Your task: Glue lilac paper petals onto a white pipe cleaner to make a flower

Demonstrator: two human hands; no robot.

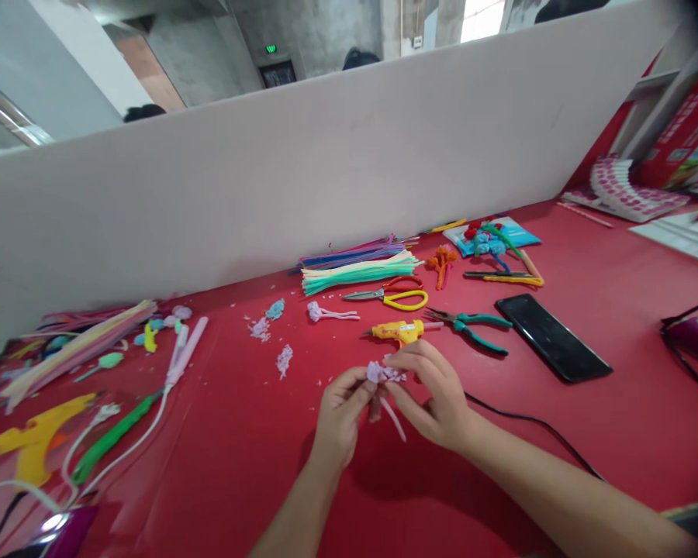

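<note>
My left hand (343, 411) pinches a small lilac fuzzy pipe-cleaner flower (375, 373), with a pale stem (394, 420) hanging below it. My right hand (433, 391) has thumb and fingers closing on loose lilac fluff (392, 374) at the flower's right side. Just beyond the hands lies a yellow glue gun (401, 332). A similar lilac flower with two stems (319, 312) rests further back. Piles of lilac fuzz (285, 360) and a bit of blue fuzz (275, 309) are scattered to the left.
Yellow-and-red-handled scissors (404, 297), teal pliers (471, 325) and a black phone (555, 337) lie beyond and right. Bundled pipe cleaners (361, 271) lie before the white partition (279, 186). Another yellow glue gun (35, 442) and a pink curling iron (183, 353) with cords are at left.
</note>
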